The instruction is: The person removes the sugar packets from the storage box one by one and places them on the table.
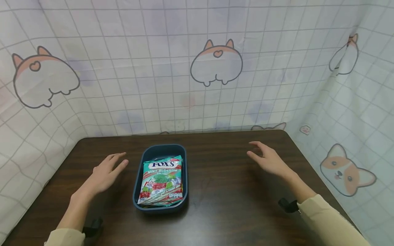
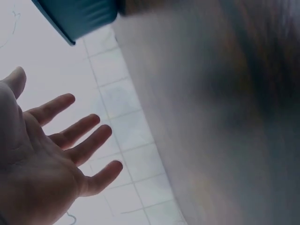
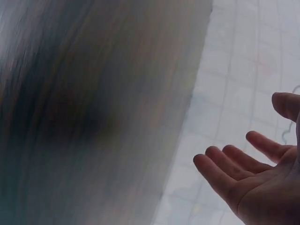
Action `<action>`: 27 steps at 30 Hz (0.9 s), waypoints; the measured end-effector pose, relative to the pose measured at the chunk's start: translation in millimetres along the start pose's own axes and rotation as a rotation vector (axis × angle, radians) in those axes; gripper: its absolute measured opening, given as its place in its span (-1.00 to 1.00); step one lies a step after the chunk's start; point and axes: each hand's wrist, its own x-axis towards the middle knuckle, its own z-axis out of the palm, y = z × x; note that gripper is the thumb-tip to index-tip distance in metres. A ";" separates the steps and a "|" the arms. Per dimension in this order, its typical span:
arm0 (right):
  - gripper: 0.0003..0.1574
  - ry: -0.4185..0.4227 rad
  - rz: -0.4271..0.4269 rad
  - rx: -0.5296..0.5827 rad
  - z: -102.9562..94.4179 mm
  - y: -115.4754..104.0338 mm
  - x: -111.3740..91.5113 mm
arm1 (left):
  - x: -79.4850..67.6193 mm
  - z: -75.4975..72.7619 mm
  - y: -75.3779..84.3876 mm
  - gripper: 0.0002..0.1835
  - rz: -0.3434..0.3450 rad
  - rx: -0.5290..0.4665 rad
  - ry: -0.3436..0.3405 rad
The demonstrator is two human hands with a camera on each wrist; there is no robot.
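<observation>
A dark blue rectangular tub (image 1: 139, 184) with rounded corners stands on the table left of the middle. Inside it lies a green and red candy bag (image 1: 161, 179) printed FOX'S Mint Blossom, with the edges of more packaging beneath. My left hand (image 1: 103, 174) hovers to the left of the tub, its fingers spread and holding nothing. In the left wrist view the tub (image 2: 89, 18) shows beyond the fingers (image 2: 89, 145). Over the right part of the table is my right hand (image 1: 269, 160), well apart from the tub, with relaxed fingers (image 3: 220, 168) and a bare palm.
The dark brown wooden table (image 1: 221, 191) has its far edge against a white grid-patterned cloth (image 1: 172, 68) with cartoon corgis. This cloth also hangs along the left and right sides. Black straps (image 1: 287, 205) sit at both wrists, near the beige sleeves (image 1: 329, 218).
</observation>
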 end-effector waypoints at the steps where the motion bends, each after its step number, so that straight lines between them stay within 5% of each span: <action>1: -0.25 -0.001 0.006 0.027 2.8 -2.0 0.6 | -1.3 0.8 1.1 -0.28 -0.001 -0.023 0.001; 11: -0.40 -0.080 0.071 0.480 30.3 -32.2 3.8 | -10.0 7.5 10.4 -0.28 -0.066 -0.284 -0.034; 18: -0.37 -0.153 0.104 0.675 50.6 -56.1 3.1 | -9.4 12.1 19.4 -0.26 -0.131 -0.491 -0.058; 27: -0.37 -0.278 0.154 0.880 85.9 -86.8 -1.2 | -9.7 18.3 21.2 -0.28 -0.166 -0.720 -0.214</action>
